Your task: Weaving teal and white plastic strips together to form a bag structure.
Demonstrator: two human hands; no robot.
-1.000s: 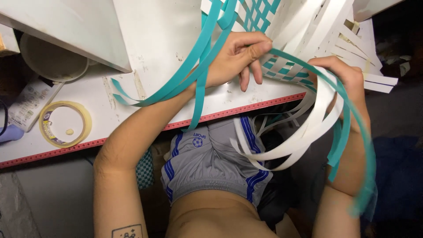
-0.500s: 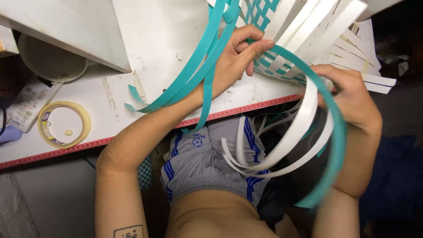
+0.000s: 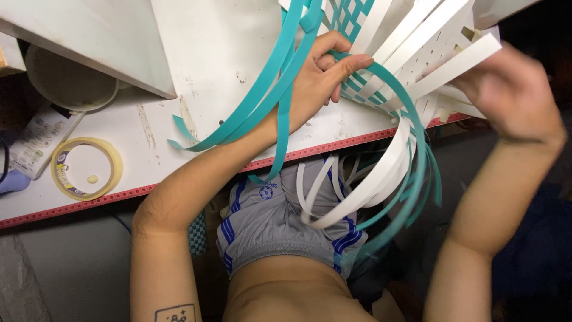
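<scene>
Clearly, the strips are light, thin and springy: they bow into long loops under their own weight and will whip back if you let go. Your left hand rests on the woven mat at the table edge, fingers half curled and pinching one teal strip just where it leaves the weave; hold there, close to the weave, flat-side between fingertips, since edges may crease. More teal strips drape over that wrist. White strips hang below your fingers towards your lap. Your right hand is blurred, so I cannot tell whether it grips anything. The mat's far end is cut off, and strip ends vanish in the dark under the table.
</scene>
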